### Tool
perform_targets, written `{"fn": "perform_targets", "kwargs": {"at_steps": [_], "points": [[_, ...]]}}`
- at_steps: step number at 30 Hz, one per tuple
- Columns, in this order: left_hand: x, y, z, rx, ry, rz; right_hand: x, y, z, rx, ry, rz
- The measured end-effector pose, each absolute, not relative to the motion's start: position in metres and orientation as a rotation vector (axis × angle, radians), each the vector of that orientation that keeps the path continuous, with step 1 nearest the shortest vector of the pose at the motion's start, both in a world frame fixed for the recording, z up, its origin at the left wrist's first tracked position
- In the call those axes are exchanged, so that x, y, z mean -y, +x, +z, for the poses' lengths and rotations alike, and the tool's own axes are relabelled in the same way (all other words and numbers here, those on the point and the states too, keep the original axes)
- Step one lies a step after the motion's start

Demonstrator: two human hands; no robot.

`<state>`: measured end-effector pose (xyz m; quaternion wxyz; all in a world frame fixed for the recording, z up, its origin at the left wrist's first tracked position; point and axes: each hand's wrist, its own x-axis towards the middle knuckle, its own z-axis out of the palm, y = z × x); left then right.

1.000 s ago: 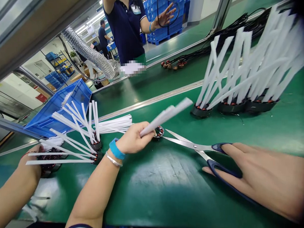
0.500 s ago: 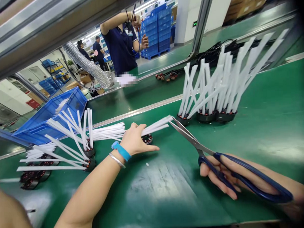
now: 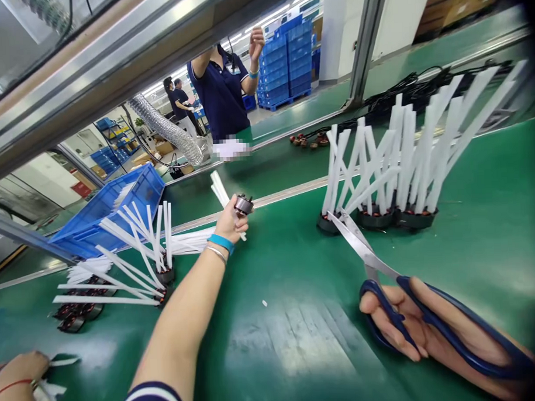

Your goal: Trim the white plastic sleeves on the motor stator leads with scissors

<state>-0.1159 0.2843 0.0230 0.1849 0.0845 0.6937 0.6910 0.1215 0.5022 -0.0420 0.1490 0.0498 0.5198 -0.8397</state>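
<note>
My left hand (image 3: 230, 223) is raised above the green belt (image 3: 298, 328) and closed round a small wound motor stator (image 3: 243, 205) with white paper strips (image 3: 218, 189) sticking out of it. My right hand (image 3: 423, 329) rests low at the right, fingers through the blue handles of a pair of scissors (image 3: 384, 266). The blades are partly apart and point up-left toward a row of stators with tall white strips (image 3: 397, 155) at the back right.
More strip-filled stators (image 3: 133, 258) lie at the left beside a blue crate (image 3: 105, 206). Another person's hand (image 3: 19, 373) is at the lower left with paper scraps. A person in a dark shirt (image 3: 222, 94) stands across the line. Cables (image 3: 404, 93) lie beyond the rail.
My left hand has lifted the stator off the belt and tipped its strips upward. The scissors have drawn back from the strips and swung toward the row at the right.
</note>
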Motion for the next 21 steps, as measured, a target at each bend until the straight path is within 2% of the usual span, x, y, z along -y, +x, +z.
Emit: {"fn": "perform_targets", "kwargs": {"at_steps": [4, 9, 16, 21], "points": [[-0.296, -0.131, 0.01, -1.897, 0.297, 2.1, -0.503, 0.118, -0.061, -1.481, 0.229, -2.44], [-0.31, -0.143, -0.001, -2.039, 0.33, 2.099, -0.504, 0.12, -0.066, -1.496, 0.242, -2.438], [-0.318, -0.145, -0.02, -2.576, 0.464, 1.792, -0.502, 0.124, -0.052, -1.538, 0.178, -2.405], [-0.307, -0.126, -0.005, -2.927, 0.527, 1.529, -0.497, 0.126, -0.042, -1.677, 0.161, -2.391]]}}
